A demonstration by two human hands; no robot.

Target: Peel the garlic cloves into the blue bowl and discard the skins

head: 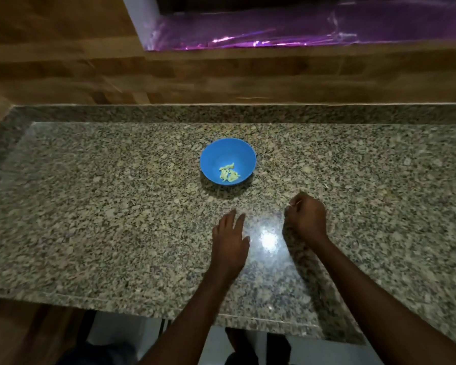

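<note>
Blue bowl (227,154) holding peeled cloves (229,173) sits at 12 o'clock, apart from both hands; left hand (231,237) fingers straight on counter (116,206); right hand (307,216) fingers curled, contents indiscernible

One blue bowl (227,161); several peeled garlic cloves (229,173); two hands (231,237).

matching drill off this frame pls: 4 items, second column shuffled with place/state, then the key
Items
1. blue bowl
2. garlic cloves
3. left hand
4. right hand

Place or state
A. fingers curled, knuckles up, over the countertop right of the glare
B. lying in the bowl's bottom
C. fingers straight, flat on the counter, pointing toward the bowl
D. upright on the granite, beyond both hands

Pairs: 1-D, 2-B, 3-C, 4-A

Whether the curled hand holds skins cannot be told.
</note>
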